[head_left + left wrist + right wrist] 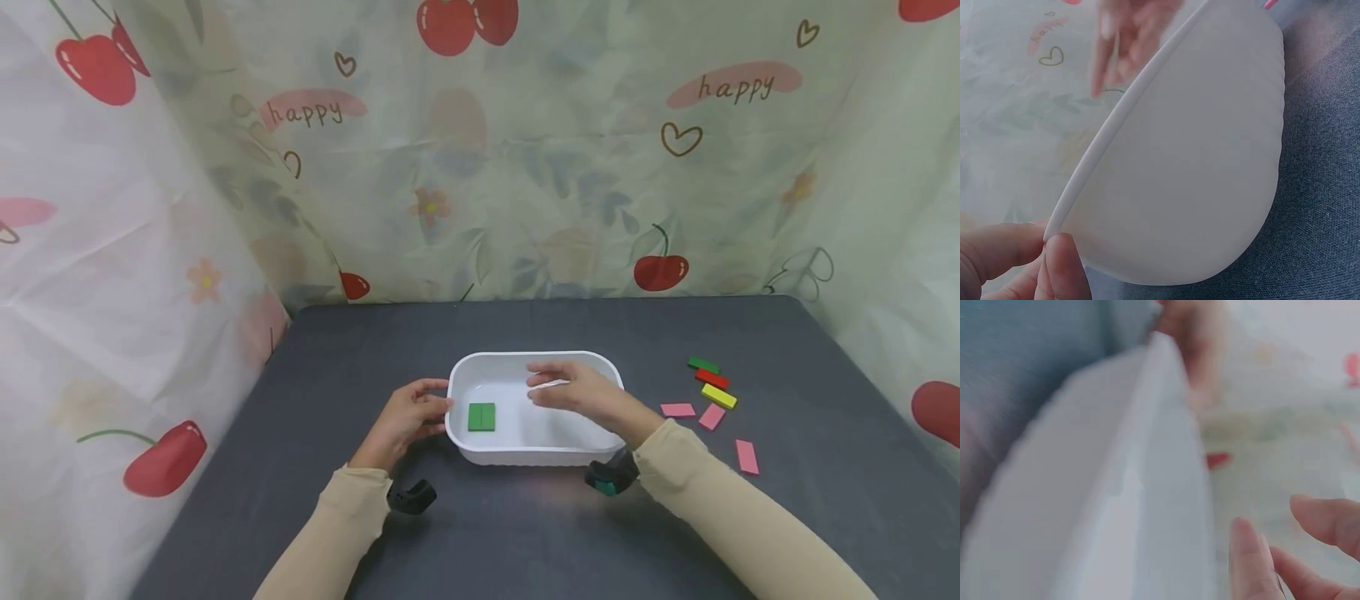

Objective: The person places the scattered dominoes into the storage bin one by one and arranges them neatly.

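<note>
Just below the middle of the frame, from where I stand, a white plastic tub (pixel 536 457) sits on a dark grey tabletop (pixel 480 542), with 2 green blocks (pixel 482 417) side by side at the left of its floor. A person's left hand (pixel 405 421) pinches the tub's rim at its left end, thumb against fingers. Over the tub's right half hangs the right hand (pixel 588 396), fingers extended and a little apart, with nothing visible in them. Toward the right of the frame, loose flat blocks lie near one another: 1 green (pixel 703 365), 1 red (pixel 712 379), 1 yellow (pixel 719 396) and 3 pink (pixel 747 457). Across the top hangs a pale curtain (pixel 510 183) printed with cherries and "happy".
</note>
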Available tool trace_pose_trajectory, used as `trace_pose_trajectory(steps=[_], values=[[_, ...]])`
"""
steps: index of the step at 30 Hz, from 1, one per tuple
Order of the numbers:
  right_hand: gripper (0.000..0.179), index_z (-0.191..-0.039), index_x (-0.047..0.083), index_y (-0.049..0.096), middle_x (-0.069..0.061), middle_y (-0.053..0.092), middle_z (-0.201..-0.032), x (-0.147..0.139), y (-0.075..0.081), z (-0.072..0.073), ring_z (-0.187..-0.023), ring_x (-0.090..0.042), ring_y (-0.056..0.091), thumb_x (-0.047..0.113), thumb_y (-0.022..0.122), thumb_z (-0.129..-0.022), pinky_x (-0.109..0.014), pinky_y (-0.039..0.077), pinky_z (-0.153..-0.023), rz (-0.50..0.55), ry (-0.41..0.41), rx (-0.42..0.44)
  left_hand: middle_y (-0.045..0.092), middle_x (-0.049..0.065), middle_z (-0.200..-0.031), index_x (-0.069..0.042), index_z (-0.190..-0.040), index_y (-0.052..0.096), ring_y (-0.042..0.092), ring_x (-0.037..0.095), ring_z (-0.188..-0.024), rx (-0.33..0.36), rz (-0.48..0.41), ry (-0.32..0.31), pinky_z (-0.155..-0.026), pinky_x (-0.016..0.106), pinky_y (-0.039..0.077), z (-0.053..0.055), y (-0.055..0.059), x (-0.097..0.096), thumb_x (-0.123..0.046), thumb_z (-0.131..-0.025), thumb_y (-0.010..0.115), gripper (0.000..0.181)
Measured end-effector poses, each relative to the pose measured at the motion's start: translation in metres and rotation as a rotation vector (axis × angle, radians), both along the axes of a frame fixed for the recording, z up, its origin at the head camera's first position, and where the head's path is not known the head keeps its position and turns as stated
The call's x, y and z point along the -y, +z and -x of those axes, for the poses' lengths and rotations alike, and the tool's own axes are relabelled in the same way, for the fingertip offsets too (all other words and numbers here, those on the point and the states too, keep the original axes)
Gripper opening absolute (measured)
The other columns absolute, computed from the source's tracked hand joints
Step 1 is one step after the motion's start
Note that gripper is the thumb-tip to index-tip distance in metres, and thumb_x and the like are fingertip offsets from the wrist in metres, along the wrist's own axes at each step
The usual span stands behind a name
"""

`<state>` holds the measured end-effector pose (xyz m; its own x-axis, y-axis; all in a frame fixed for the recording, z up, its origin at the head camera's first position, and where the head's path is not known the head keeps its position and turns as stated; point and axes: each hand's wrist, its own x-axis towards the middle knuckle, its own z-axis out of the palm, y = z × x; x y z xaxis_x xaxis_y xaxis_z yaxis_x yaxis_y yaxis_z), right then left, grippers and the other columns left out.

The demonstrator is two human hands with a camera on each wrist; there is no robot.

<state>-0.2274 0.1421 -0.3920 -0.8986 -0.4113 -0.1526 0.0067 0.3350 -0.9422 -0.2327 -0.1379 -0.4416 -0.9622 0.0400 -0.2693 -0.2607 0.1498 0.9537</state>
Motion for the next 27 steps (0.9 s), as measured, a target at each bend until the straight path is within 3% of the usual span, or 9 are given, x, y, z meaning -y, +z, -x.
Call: trace_pose_trajectory(steps=[5, 9, 14, 19, 21, 23, 25, 27], values=[[0.062, -0.145, -0.001, 0.037, -0.025, 0.048, -0.137, -0.046, 0.029, -0.001, -0.114, -0.019, 0.062, 0.012, 0.065, -0.092, -0.035, 0.049, -0.097, 0.106, -0.071, 0.021, 0.071, 0.015, -0.097, -0.007, -0.124, 0.061, 0.065, 0.015, -0.070, -0.018, -0.010, -0.013, -0.063, 0.027, 0.055, 0.000, 0.000, 0.000, -0.006, -0.085, 0.070, 0.040], [0.064, -0.147, -0.001, 0.033, -0.008, 0.055, -0.128, -0.085, 0.041, -0.001, -0.109, -0.007, 0.062, 0.014, 0.064, -0.093, -0.028, 0.051, -0.093, 0.198, -0.137, 0.004, 0.071, 0.016, -0.099, -0.007, -0.124, 0.060, 0.066, 0.016, -0.072, -0.023, -0.007, -0.022, -0.064, 0.028, 0.056, -0.001, 0.000, 0.001, -0.007, -0.086, 0.070, 0.040], [0.064, -0.147, -0.002, 0.029, 0.012, 0.061, -0.114, -0.131, 0.041, 0.005, -0.103, -0.001, 0.064, 0.017, 0.061, -0.095, -0.022, 0.053, -0.086, 0.255, -0.212, -0.032, 0.070, 0.018, -0.103, -0.008, -0.126, 0.059, 0.066, 0.017, -0.074, -0.020, 0.003, -0.028, -0.065, 0.028, 0.056, 0.000, -0.001, 0.002, -0.009, -0.086, 0.071, 0.042], [0.071, -0.151, -0.004, 0.017, 0.022, 0.061, -0.104, -0.170, 0.030, 0.021, -0.095, 0.005, 0.064, 0.023, 0.056, -0.098, -0.018, 0.053, -0.081, 0.209, -0.280, -0.001, 0.069, 0.019, -0.103, -0.007, -0.128, 0.058, 0.066, 0.017, -0.075, -0.017, 0.012, -0.030, -0.066, 0.029, 0.056, 0.001, -0.001, 0.001, -0.009, -0.086, 0.070, 0.043], [0.072, -0.152, -0.004, 0.014, 0.015, 0.060, -0.113, -0.182, 0.022, 0.027, -0.093, 0.009, 0.061, 0.027, 0.053, -0.099, -0.018, 0.053, -0.082, 0.121, -0.301, -0.004, 0.070, 0.017, -0.102, -0.007, -0.127, 0.059, 0.066, 0.018, -0.075, -0.016, 0.017, -0.028, -0.067, 0.029, 0.056, 0.000, -0.002, 0.001, -0.009, -0.086, 0.070, 0.042], [0.070, -0.152, -0.004, 0.014, -0.003, 0.056, -0.127, -0.193, 0.013, 0.032, -0.091, 0.013, 0.058, 0.028, 0.050, -0.101, -0.021, 0.053, -0.086, 0.039, -0.319, -0.003, 0.071, 0.014, -0.099, -0.008, -0.125, 0.060, 0.067, 0.018, -0.075, -0.012, 0.021, -0.023, -0.067, 0.029, 0.056, 0.000, -0.002, 0.001, -0.009, -0.086, 0.070, 0.040], [0.068, -0.152, -0.004, 0.015, -0.021, 0.044, -0.141, -0.202, 0.005, 0.035, -0.091, 0.014, 0.055, 0.030, 0.046, -0.102, -0.027, 0.051, -0.093, -0.068, -0.331, -0.012, 0.071, 0.014, -0.099, -0.009, -0.124, 0.061, 0.067, 0.019, -0.076, -0.007, 0.019, -0.019, -0.067, 0.029, 0.056, 0.000, -0.002, 0.001, -0.009, -0.086, 0.070, 0.040], [0.066, -0.151, -0.004, 0.017, -0.033, 0.030, -0.149, -0.211, -0.003, 0.038, -0.098, 0.004, 0.058, 0.030, 0.044, -0.103, -0.034, 0.047, -0.098, -0.140, -0.352, -0.008, 0.071, 0.014, -0.099, -0.010, -0.124, 0.061, 0.067, 0.020, -0.077, -0.001, 0.019, -0.016, -0.067, 0.029, 0.057, 0.000, -0.002, 0.001, -0.009, -0.086, 0.071, 0.040]])
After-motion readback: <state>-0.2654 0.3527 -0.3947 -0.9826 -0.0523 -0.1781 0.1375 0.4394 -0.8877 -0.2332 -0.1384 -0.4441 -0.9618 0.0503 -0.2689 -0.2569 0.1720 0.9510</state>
